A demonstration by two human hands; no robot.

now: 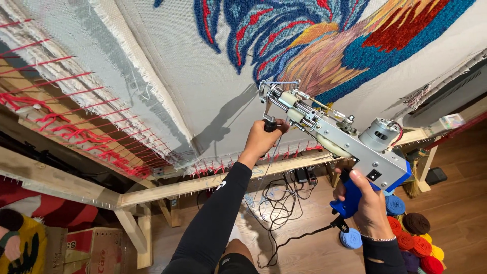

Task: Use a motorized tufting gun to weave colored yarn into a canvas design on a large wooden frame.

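1. Left hand (262, 138) grip is closed around the front handle of the tufting gun (335, 137).
2. Right hand (366, 203) grip is closed on its blue rear handle.
3. Gun tip sits near bare cloth (193, 76), just below the tufted design (324, 35).
4. Open cloth lies leftward; the wooden frame (203, 185) edges it below.

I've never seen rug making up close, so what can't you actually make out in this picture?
- Tufted design: cut off by the top edge of the head view.
- Tufting gun needle tip: too small to tell if it touches the cloth.
- Gun's front grip: hidden inside the left hand.
- Yarn balls: partly behind the right hand, cut by the bottom edge.
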